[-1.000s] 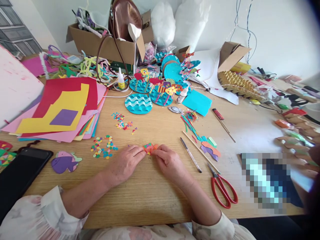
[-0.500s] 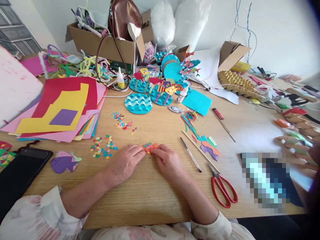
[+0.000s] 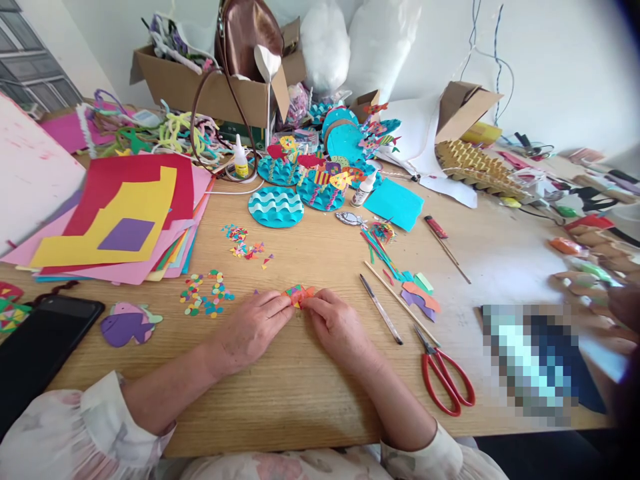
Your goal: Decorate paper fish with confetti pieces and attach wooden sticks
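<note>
Left hand and right hand both got fingers pinching 1 orange patterned piece, red-handled scissors closer to the front edge of the table.

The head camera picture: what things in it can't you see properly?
- Colourful paper piece: head view, ends covered by the left hand and right hand.
- Phone: head view, cut off by the left edge.
- Brown bag: head view, top cut off by the upper edge.
- Dark thing: head view, mostly hidden by blurry squares.
</note>
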Demonstrator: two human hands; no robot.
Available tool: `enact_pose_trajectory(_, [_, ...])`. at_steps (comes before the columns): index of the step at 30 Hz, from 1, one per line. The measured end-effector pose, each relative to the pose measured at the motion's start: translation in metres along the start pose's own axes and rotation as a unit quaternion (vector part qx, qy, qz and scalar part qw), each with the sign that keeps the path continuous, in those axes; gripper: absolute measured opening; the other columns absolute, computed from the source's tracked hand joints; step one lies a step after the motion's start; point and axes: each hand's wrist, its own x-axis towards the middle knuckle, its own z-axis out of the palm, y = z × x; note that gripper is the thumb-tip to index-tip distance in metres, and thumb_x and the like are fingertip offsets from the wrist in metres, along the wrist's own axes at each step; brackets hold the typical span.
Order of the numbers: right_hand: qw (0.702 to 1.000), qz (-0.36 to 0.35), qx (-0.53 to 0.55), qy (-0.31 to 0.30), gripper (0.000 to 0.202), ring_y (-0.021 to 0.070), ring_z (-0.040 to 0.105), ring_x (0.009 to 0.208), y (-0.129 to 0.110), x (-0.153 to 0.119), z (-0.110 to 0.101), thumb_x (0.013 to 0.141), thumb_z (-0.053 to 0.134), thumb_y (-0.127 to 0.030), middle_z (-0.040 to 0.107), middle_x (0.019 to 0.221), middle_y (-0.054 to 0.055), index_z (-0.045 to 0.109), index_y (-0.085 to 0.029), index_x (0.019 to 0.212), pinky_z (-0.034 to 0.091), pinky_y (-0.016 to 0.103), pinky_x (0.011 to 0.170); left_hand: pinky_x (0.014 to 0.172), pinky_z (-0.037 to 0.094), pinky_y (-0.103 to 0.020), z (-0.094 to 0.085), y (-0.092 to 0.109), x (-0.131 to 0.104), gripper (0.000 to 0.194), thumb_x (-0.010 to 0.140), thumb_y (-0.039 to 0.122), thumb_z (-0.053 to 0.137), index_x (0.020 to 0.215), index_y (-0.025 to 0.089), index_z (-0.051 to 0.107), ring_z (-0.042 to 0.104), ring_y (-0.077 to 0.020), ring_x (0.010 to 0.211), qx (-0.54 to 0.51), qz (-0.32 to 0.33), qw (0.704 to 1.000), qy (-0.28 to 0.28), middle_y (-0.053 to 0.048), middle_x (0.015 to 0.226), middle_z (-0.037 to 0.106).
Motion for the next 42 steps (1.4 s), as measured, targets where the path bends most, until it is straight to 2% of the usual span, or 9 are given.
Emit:
enact_pose_trajectory(5, [1.000, 0.005, 0.017, 0.015, 0.028, 0.0126, 0.054, 0.075, 0.0016, -0.0009, 0.0007, 0.082, 0.041, -0.007, 0.059, 0.082, 0.005, 0.065, -0.019, 0.091, 0.041, 0.021, 0.068, 0.087, 0.042, -0.033, 0.0034, 0.0010, 0.0026, 0.030, 0.087, 0.012, 0.038, 0.113, 0.014, 0.052, 0.047, -0.0189, 0.100, -0.001, -0.017, 0.999, -0.031, -0.008, 0.109, 0.055])
enact_pose_trajectory(12, [1.000, 0.006, 0.004, 0.004, 0.029, 0.0129, 0.054, 0.075, -0.0021, -0.0012, 0.0006, 0.081, 0.041, -0.007, 0.058, 0.081, 0.005, 0.066, -0.020, 0.091, 0.041, 0.021, 0.067, 0.086, 0.042, -0.034, 0.0020, 0.0031, 0.0062, 0.029, 0.088, 0.014, 0.038, 0.114, 0.015, 0.051, 0.046, -0.0192, 0.100, 0.009, -0.038, 0.997, -0.067, -0.007, 0.109, 0.055])
enact_pose_trajectory(27, [1.000, 0.016, -0.003, 0.003, 0.029, 0.0132, 0.054, 0.075, -0.0014, -0.0011, 0.0010, 0.082, 0.041, -0.007, 0.057, 0.082, 0.005, 0.065, -0.019, 0.092, 0.041, 0.021, 0.068, 0.087, 0.041, -0.036, 0.0041, 0.0031, 0.0045, 0.030, 0.088, 0.013, 0.039, 0.116, 0.013, 0.050, 0.044, -0.0201, 0.100, 0.003, -0.040, 0.996, -0.076, -0.007, 0.111, 0.054])
enact_pose_trajectory(34, [0.998, 0.004, 0.039, 0.040, 0.029, 0.0130, 0.055, 0.075, 0.0034, -0.0022, 0.0036, 0.081, 0.040, -0.006, 0.059, 0.081, 0.005, 0.065, -0.018, 0.092, 0.042, 0.021, 0.068, 0.088, 0.040, -0.036, 0.0054, 0.0027, 0.0034, 0.030, 0.089, 0.014, 0.038, 0.116, 0.014, 0.050, 0.044, -0.0204, 0.102, 0.004, -0.040, 0.996, -0.074, -0.007, 0.112, 0.053])
enact_pose_trajectory(42, [1.000, 0.005, -0.009, 0.011, 0.031, 0.0130, 0.053, 0.076, -0.0014, -0.0020, 0.0019, 0.080, 0.041, -0.005, 0.057, 0.084, 0.005, 0.065, -0.020, 0.092, 0.042, 0.021, 0.068, 0.087, 0.040, -0.036, 0.0076, 0.0021, 0.0022, 0.032, 0.089, 0.014, 0.036, 0.119, 0.015, 0.048, 0.044, -0.0199, 0.101, 0.012, -0.041, 0.996, -0.072, -0.007, 0.113, 0.053])
